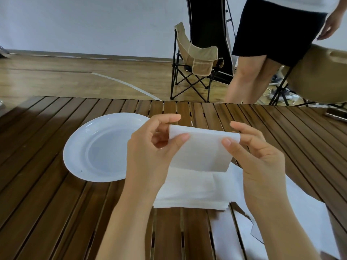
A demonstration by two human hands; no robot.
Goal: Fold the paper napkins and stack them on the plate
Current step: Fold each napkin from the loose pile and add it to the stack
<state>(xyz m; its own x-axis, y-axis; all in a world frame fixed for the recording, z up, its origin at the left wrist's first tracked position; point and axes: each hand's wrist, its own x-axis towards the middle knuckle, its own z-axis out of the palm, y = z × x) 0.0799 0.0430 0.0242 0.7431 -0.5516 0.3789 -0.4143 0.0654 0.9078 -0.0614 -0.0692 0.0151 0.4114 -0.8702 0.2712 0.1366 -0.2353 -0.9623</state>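
- Head cam looks down at a slatted wooden table (56,203), and both hands are up in front, working one paper napkin (201,151) held in the air above the table.
- Left hand (150,152) pinches the napkin's top left corner between thumb and forefinger; the other fingers are curled behind the sheet.
- Right hand (262,158) does the same at the top right corner, thumb on the near face, forefinger over the top edge. So both hands are closed on the napkin, not spread wide.
- The napkin hangs down from that top edge. It looks folded over already, but I can't tell how many layers it has.
- Under the hands there's a pile of unfolded napkins (187,190) lying flat on the table, plus what looks like torn white wrapping (244,228) trailing off to the right.
- White plate (78,147) sits on the table just left of the left hand, with nothing on it, so no napkin is stacked yet.
- My read: we're mid-fold on the first napkin, very early in the task.
- Next move probably calls for lining up the edges, pressing a crease, then carrying it left and laying it flat in the plate's well.
- Background stuff: a folding camp chair (195,62) and a person standing (262,53) beyond the far table edge.
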